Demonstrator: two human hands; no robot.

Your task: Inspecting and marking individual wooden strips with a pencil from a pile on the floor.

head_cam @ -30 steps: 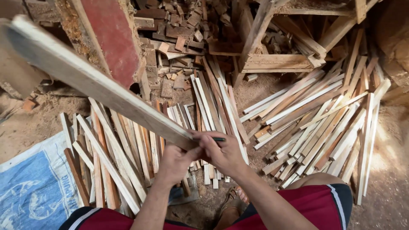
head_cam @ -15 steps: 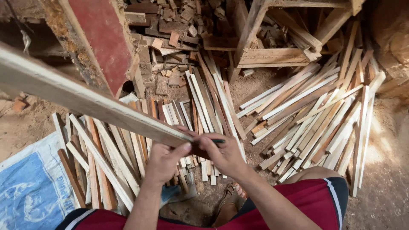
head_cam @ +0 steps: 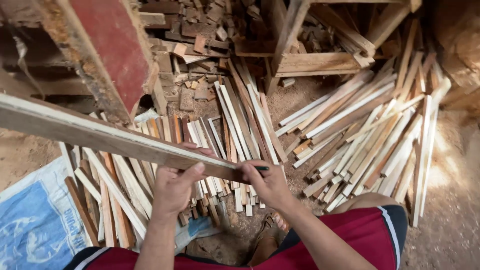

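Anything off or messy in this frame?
Nothing broken stands out. Wooden slats lie fanned loosely over the sawdust floor rather than stacked, and offcut blocks sit in a jumbled heap behind. The long plank is steady, with the left hand under it and the right hand at its near end holding a pencil.

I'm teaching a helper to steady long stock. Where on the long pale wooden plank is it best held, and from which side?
Probably near its close end, from below. The long pale wooden plank runs up and away to the left, so the near end is within reach. The left hand already cups it there, thumb on one face, fingers round the other, while the right hand, holding a dark pen, grips the tip.
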